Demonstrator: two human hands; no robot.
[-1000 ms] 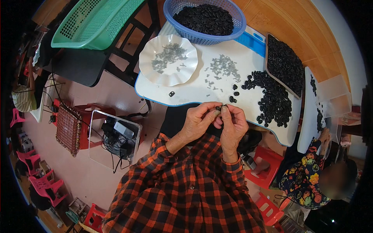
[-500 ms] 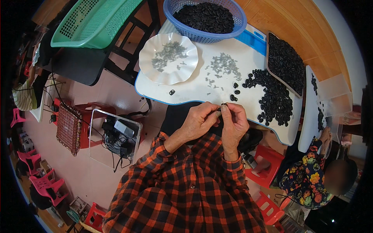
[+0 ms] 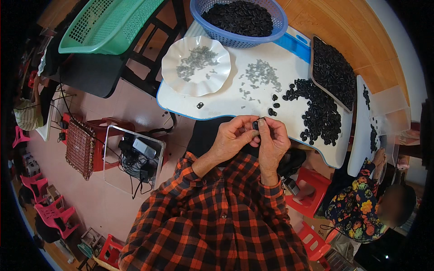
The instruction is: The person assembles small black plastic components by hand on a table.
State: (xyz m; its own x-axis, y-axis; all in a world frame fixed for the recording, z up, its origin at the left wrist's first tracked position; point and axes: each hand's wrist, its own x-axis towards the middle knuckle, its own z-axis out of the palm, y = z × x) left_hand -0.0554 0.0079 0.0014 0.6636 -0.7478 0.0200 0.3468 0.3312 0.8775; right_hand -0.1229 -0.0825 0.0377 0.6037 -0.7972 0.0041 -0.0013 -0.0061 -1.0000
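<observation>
Head view shows us a small black part (image 3: 256,124) at the near edge of the worktop (image 3: 217,106), pinched in both hands. Our left hand (image 3: 236,135) has its grip narrow, thumb and fingertips closed on the part's left side. Our right hand (image 3: 273,139) holds it from the right with an equally narrow grip, thumb uppermost. The fingers hide most of the part, so we cannot tell its full shape.

Just beyond our fingertips, a few black pieces (image 3: 271,111) lie loose, and a large black pile (image 3: 320,119) spreads to their right. Farther off we see small clear pieces (image 3: 264,74) scattered on the white surface. One lone black piece (image 3: 200,105) sits to the left, near the edge. Behind it stands a fluted white plate (image 3: 172,81) with more clear pieces heaped on it. At the far side, a blue basket (image 3: 239,44) holds many black parts; to its right, a tray (image 3: 330,95) is covered with them too.

Well to the left we have a green basket (image 3: 97,48); at right, a co-worker's floral sleeve (image 3: 361,205).
</observation>
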